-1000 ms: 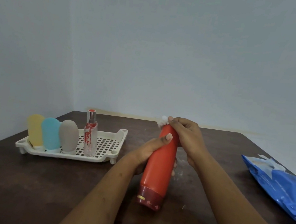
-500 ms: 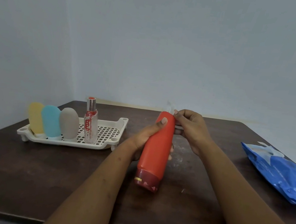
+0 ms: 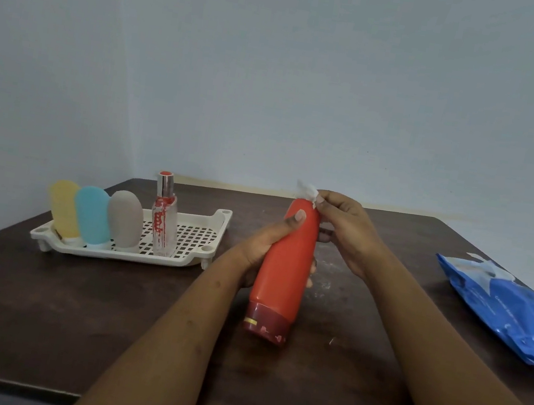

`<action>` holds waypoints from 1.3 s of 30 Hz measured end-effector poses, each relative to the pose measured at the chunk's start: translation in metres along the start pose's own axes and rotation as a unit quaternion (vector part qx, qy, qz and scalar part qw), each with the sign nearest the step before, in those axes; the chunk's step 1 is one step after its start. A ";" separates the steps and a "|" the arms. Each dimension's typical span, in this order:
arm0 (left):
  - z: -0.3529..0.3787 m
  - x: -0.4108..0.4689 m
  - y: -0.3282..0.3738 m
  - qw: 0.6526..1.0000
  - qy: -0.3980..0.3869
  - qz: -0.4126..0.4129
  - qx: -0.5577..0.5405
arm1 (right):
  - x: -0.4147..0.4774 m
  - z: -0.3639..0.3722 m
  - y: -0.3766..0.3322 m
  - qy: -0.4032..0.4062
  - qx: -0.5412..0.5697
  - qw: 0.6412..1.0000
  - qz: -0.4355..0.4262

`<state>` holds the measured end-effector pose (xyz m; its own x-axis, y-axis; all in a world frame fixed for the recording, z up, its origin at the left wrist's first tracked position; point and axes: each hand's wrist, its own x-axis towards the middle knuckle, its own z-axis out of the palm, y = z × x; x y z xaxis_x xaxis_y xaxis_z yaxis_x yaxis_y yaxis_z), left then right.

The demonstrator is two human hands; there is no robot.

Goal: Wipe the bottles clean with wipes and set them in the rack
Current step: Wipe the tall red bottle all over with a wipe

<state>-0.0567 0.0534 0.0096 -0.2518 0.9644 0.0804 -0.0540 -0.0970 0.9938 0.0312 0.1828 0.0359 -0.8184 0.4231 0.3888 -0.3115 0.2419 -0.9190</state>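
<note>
Our left hand point(image 3: 264, 247) wraps round the body of the red bottle point(image 3: 284, 274), thumb on its front and fingers curled behind. It holds the bottle tilted over the middle of the table point(image 3: 69, 311), dark cap low and towards us, rounded end up and away. Our right hand point(image 3: 344, 231) pinches a small white wipe point(image 3: 307, 189) between thumb and fingertips against that upper end. We judge this to be the wiping step for this bottle; how much of its body is already clean we cannot tell.

Near the far left corner of the table the white rack point(image 3: 195, 257) carries four bottles in a row. A yellow bottle point(image 3: 65, 208), a blue bottle point(image 3: 93, 213) and a grey bottle point(image 3: 124, 217) stand close together, and just beside them is a clear spray bottle point(image 3: 162, 221) with red print. We take these as done. The rack's right part is free, so there is room for the red one. By the right edge of the table lies the blue pack of wipes point(image 3: 512, 312). We see no other bottle waiting, so what is left, by our reckoning, is to finish wiping the red bottle and stand it in the rack.
</note>
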 end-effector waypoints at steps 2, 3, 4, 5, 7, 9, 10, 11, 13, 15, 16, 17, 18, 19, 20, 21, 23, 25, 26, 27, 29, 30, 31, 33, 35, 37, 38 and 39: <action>0.001 0.000 0.000 1.000 0.006 0.001 -0.001 | 0.001 -0.002 0.005 0.004 0.006 1.000 0.014; 0.001 -0.001 0.001 1.000 0.011 0.004 -0.003 | 0.000 -0.003 0.006 0.008 0.007 1.000 0.019; 0.001 -0.001 0.001 1.000 0.017 0.007 -0.006 | 0.001 -0.003 0.007 0.012 0.010 1.000 0.021; 0.000 0.000 0.001 1.000 0.024 0.010 -0.008 | 0.001 -0.002 0.008 0.016 0.015 1.000 0.019; -0.001 0.000 0.001 0.999 0.035 0.020 -0.013 | 0.001 0.001 0.009 0.026 0.025 0.999 0.012; -0.003 0.001 0.000 0.997 0.052 0.044 -0.023 | 0.001 0.004 0.011 0.042 0.031 0.999 0.009; -0.003 0.001 0.000 0.996 0.064 0.058 -0.031 | 0.001 0.005 0.012 0.046 0.031 0.998 0.009; -0.003 0.002 0.000 0.993 0.077 0.073 -0.043 | 0.000 0.007 0.014 0.048 0.023 0.999 0.005; -0.005 0.005 -0.001 0.986 0.109 0.101 -0.080 | 0.000 0.011 0.017 0.047 -0.019 0.999 -0.013; -0.008 0.006 -0.001 0.980 0.127 0.106 -0.111 | 0.001 0.016 0.019 0.036 -0.066 0.997 -0.030; -0.011 0.006 -0.001 0.978 0.133 0.106 -0.118 | 0.002 0.017 0.020 0.025 -0.080 0.996 -0.029; -0.013 0.005 -0.002 0.977 0.142 0.108 -0.116 | 0.002 0.018 0.020 0.015 -0.087 0.996 -0.017; -0.015 0.005 -0.002 0.976 0.157 0.109 -0.106 | 0.003 0.017 0.019 0.006 -0.095 0.995 -0.002; -0.016 0.005 -0.003 0.975 0.173 0.110 -0.090 | 0.003 0.014 0.018 -0.002 -0.098 0.995 0.011; -0.016 0.006 -0.003 0.973 0.191 0.110 -0.075 | 0.003 0.012 0.018 -0.007 -0.098 0.995 0.020; -0.016 0.006 -0.003 0.971 0.200 0.109 -0.065 | 0.003 0.009 0.017 -0.011 -0.093 0.995 0.024; -0.014 0.007 -0.004 0.975 0.181 0.107 -0.069 | 0.003 0.008 0.016 -0.006 -0.083 0.996 0.014; -0.014 0.008 -0.005 0.982 0.141 0.098 -0.083 | 0.002 0.013 0.017 0.028 -0.073 0.997 -0.007; -0.013 0.009 -0.004 0.984 0.119 0.095 -0.088 | 0.002 0.016 0.017 0.052 -0.069 0.996 -0.018; -0.012 0.009 -0.004 0.986 0.098 0.096 -0.091 | 0.002 0.020 0.016 0.076 -0.057 0.995 -0.026; -0.008 0.009 -0.005 0.989 0.075 0.097 -0.088 | 0.001 0.026 0.011 0.113 0.011 0.993 -0.027; -0.005 0.009 -0.004 0.990 0.072 0.092 -0.083 | 0.001 0.028 0.008 0.126 0.056 0.990 -0.021; -0.003 0.009 -0.004 0.990 0.074 0.087 -0.079 | 0.000 0.028 0.006 0.133 0.090 0.987 -0.015; -0.002 0.008 -0.004 0.990 0.082 0.087 -0.080 | -0.002 0.027 0.004 0.113 0.113 0.987 -0.006; -0.003 0.008 -0.003 0.987 0.097 0.097 -0.088 | -0.004 0.025 0.006 0.072 0.108 0.992 -0.002; -0.007 0.006 -0.002 0.978 0.143 0.109 -0.106 | -0.004 0.023 0.008 0.043 0.093 0.995 -0.005; -0.008 0.005 -0.002 0.973 0.167 0.114 -0.115 | -0.004 0.022 0.008 0.035 0.070 0.997 -0.013; -0.010 0.006 -0.003 0.968 0.188 0.120 -0.115 | -0.004 0.020 0.008 0.029 0.036 0.999 -0.022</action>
<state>-0.0674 0.0569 0.0061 -0.6159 0.7537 0.2293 -0.1537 -0.4004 0.9034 0.0221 0.1654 0.0252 -0.7742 0.4635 0.4310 -0.3825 0.1998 -0.9021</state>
